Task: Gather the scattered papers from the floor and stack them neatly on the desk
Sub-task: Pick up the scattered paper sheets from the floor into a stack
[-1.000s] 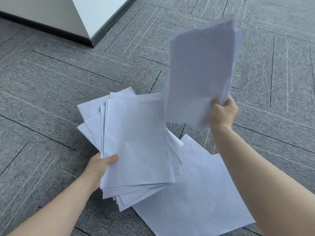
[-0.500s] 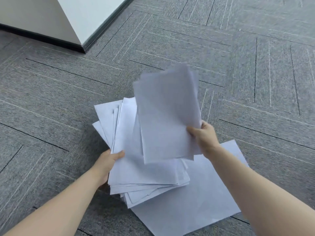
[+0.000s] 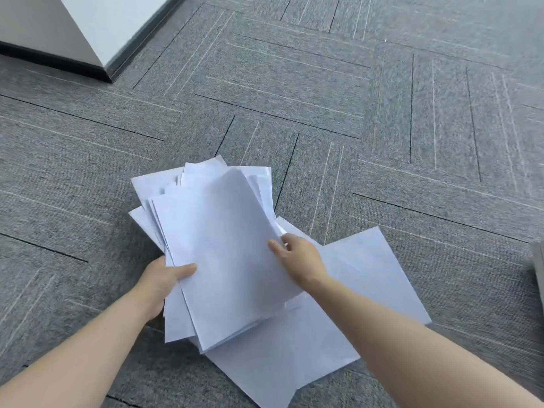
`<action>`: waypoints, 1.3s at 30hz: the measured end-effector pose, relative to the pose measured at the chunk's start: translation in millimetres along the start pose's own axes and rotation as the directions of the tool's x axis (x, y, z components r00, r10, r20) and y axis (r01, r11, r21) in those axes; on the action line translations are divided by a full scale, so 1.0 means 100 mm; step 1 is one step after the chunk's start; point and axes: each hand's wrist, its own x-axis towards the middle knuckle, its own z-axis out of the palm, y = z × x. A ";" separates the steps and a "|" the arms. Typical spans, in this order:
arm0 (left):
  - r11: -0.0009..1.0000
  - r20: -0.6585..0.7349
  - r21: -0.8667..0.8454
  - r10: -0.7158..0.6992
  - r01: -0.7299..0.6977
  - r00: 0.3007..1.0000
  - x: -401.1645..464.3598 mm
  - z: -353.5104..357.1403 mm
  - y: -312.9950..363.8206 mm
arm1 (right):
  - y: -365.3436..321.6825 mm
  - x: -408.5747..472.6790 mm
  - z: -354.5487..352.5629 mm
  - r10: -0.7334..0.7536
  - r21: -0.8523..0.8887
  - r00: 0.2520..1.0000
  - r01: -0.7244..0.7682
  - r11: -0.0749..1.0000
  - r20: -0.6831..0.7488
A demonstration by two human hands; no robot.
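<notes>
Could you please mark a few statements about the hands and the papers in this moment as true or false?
1. The left hand holds the paper stack at its left edge. True.
2. The right hand is raised high above the stack. False: it rests on the stack's right edge.
3. Loose sheets lie on the carpet under the stack. True.
4. The stack sits on a desk. False: it is over the carpet.
</notes>
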 end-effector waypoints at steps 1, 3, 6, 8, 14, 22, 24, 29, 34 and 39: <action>1.000 0.002 -0.004 0.002 -0.002 1.000 0.01 -0.02 0.00 | 0.05 0.02 -0.08 0.025 -0.052 0.997 -0.029 0.998 -0.067; 1.000 0.004 -0.012 0.005 -0.005 1.000 0.01 -0.07 0.02 | 0.20 0.06 -0.25 0.055 -0.159 0.985 -0.082 0.984 -0.165; 0.998 -0.018 -0.053 0.022 -0.023 1.000 -0.01 -0.16 0.04 | 0.40 0.13 -0.47 0.068 -0.311 0.976 -0.133 0.941 -0.209; 0.997 -0.026 -0.071 0.025 -0.026 0.999 -0.03 -0.20 0.05 | 0.45 0.14 -0.53 0.070 -0.338 0.976 -0.139 0.931 -0.208; 0.996 -0.046 -0.076 0.044 -0.047 0.998 -0.08 -0.23 0.07 | 0.37 0.12 -0.36 -0.017 -0.552 0.989 -0.069 0.831 -0.150; 0.997 -0.026 -0.067 0.044 -0.046 0.999 -0.14 -0.22 0.08 | 0.42 0.05 -0.42 0.033 -0.459 0.995 -0.074 0.885 -0.097; 0.997 -0.030 -0.071 0.040 -0.042 0.999 -0.13 -0.21 0.08 | 0.48 0.04 -0.47 0.020 -0.427 0.992 -0.072 0.901 -0.125; 0.997 -0.002 -0.071 0.043 -0.043 0.999 -0.14 -0.13 0.12 | 0.65 -0.02 -0.74 0.017 -0.286 0.968 -0.091 0.954 -0.249; 0.997 0.031 -0.060 0.043 -0.041 0.999 -0.11 0.00 0.13 | 0.94 -0.14 -1.06 0.212 -0.226 0.917 -0.298 0.927 -0.338; 0.999 0.057 -0.041 0.037 -0.035 0.998 -0.09 0.14 0.13 | 1.24 -0.28 -1.25 0.423 -0.254 0.837 -0.518 0.817 -0.347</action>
